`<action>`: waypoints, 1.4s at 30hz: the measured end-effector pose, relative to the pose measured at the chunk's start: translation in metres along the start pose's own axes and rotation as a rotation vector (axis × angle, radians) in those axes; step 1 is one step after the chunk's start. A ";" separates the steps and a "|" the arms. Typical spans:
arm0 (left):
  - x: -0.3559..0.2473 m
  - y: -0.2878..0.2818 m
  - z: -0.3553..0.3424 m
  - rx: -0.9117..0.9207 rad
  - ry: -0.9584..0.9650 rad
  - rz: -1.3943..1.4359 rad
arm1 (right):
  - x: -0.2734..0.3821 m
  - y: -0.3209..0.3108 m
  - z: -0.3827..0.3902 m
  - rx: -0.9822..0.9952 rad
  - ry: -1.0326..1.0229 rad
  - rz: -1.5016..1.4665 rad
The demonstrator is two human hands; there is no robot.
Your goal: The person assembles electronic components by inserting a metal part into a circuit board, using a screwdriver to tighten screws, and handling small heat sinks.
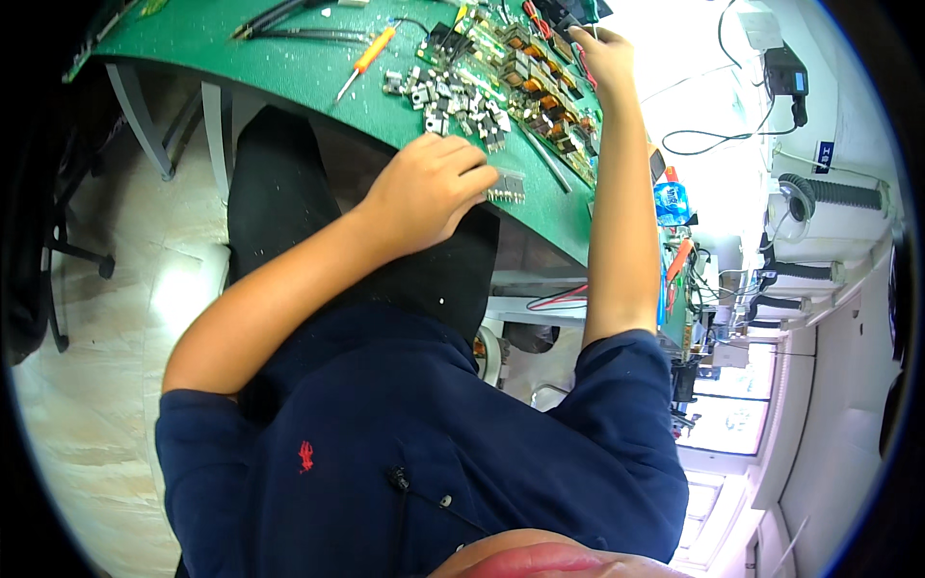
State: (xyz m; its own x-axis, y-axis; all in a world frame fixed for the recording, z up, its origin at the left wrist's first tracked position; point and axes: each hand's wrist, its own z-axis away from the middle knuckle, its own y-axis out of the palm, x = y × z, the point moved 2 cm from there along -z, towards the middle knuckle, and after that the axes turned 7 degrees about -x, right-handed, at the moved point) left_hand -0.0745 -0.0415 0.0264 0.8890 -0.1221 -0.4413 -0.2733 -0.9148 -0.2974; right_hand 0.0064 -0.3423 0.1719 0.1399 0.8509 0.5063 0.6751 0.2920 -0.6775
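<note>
At the near edge of the green-topped table, my left hand (436, 188) is closed on a flat grey component with a row of metal pins (508, 186). Just beyond it lies a heap of loose black-and-silver transistors (448, 101). My right hand (605, 65) reaches to the far side, its fingers closed beside a long circuit board (540, 82) crowded with brown-and-orange parts. A thin shaft and something green (594, 12) show at those fingers, partly cut off by the frame's top. What exactly they grip is unclear.
An orange-handled screwdriver (369, 58) lies left of the transistors. A slim metal rod (547, 161) rests near the board. Black cables (289, 21) cross the far left. On the right are a blue crinkled packet (672, 204) and a black power adapter (785, 72).
</note>
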 end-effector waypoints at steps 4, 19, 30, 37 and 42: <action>-0.004 0.002 -0.002 0.002 0.005 0.022 | -0.055 0.015 -0.070 -0.200 -0.042 0.287; -0.002 0.004 -0.001 0.008 0.018 0.002 | 0.025 -0.048 0.091 -0.038 0.041 -0.197; -0.005 0.006 -0.006 0.012 0.046 -0.083 | -0.031 -0.087 0.223 -0.029 0.112 -0.023; -0.007 0.007 -0.011 -0.033 0.124 -0.117 | -0.025 -0.077 0.242 -0.059 0.117 0.122; -0.003 0.013 -0.006 -0.057 0.170 -0.112 | -0.049 -0.068 0.238 -0.153 0.075 0.111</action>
State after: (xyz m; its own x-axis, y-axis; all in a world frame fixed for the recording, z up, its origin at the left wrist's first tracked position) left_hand -0.0790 -0.0552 0.0289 0.9630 -0.0775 -0.2581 -0.1528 -0.9459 -0.2862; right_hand -0.2190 -0.3001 0.0659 0.2691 0.8375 0.4756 0.7538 0.1242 -0.6452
